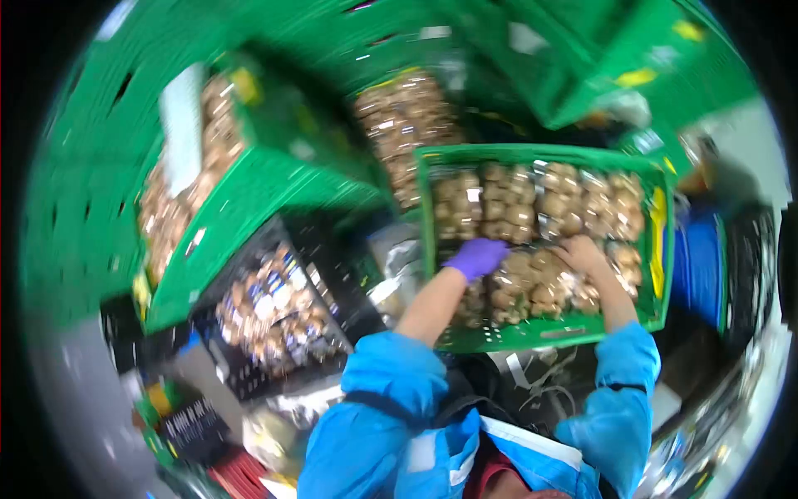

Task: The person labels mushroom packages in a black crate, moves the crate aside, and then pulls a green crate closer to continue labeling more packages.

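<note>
A green crate (544, 339) is filled with two rows of clear-wrapped packs of brown mushrooms. My left hand (478, 259), in a purple glove, reaches over the near row at the crate's left side. Its fingers touch the packs at the gap between rows, but blur hides how they are bent. Bare, my right hand (584, 256) lies over a near-row mushroom pack (550, 287), with its fingers curled over the far edge. The fingertips are partly hidden among the packs.
To the left, a black crate (241, 378) holds more wrapped mushrooms. Behind it a tilted green crate (274, 195) contains mushrooms, and another mushroom-filled crate (407, 116) stands at the back. Blue round objects (698, 266) stand at the right. Stacked green crates (532, 50) rise behind.
</note>
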`<state>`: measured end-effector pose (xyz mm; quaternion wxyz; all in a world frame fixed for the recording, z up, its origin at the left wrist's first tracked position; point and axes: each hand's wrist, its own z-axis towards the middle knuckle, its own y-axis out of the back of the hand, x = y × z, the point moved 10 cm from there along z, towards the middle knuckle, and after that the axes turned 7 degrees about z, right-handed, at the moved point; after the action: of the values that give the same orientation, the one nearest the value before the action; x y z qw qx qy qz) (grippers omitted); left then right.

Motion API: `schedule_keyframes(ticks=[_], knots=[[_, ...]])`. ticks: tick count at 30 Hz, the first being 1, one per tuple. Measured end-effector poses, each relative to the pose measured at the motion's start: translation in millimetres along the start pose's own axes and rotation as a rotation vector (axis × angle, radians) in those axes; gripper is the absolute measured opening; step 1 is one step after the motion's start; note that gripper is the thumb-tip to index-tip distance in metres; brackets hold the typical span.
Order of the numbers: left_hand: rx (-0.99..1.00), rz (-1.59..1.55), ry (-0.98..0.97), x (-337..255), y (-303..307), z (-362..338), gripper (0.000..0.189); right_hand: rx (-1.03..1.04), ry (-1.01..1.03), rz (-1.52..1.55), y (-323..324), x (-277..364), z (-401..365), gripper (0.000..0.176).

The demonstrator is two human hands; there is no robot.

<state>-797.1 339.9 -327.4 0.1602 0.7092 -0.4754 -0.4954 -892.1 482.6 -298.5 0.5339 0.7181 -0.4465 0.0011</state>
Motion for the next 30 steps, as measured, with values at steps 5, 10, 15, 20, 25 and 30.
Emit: schedule_keyframes(ticks=[5,10,15,20,25,30], knots=[[-0.24,-0.089,-0.127,-48,59,-49,0.028,-0.12,0.007,-0.199,33,16,-30,0.032],[-0.69,-0.039,-0.242,-80,183,-156,0.016,-0.452,0.366,-0.37,171,144,-79,0.024],[-0.907,-0.076,-0.076,10,278,-363,0.017,-0.561,0.32,-0.107,235,273,-79,0.018],[-0.796,0.085,0.18,165,244,-559,0.019,-0.484,0.63,-0.017,139,507,-33,0.021],[-0.572,-0.026,0.242,333,116,-671,0.023,-0.133,0.693,0.105,-41,699,43,0.035],[-0.295,-0.102,0.347,421,20,-694,0.027,0.208,0.6,0.175,-227,750,130,0.047]])
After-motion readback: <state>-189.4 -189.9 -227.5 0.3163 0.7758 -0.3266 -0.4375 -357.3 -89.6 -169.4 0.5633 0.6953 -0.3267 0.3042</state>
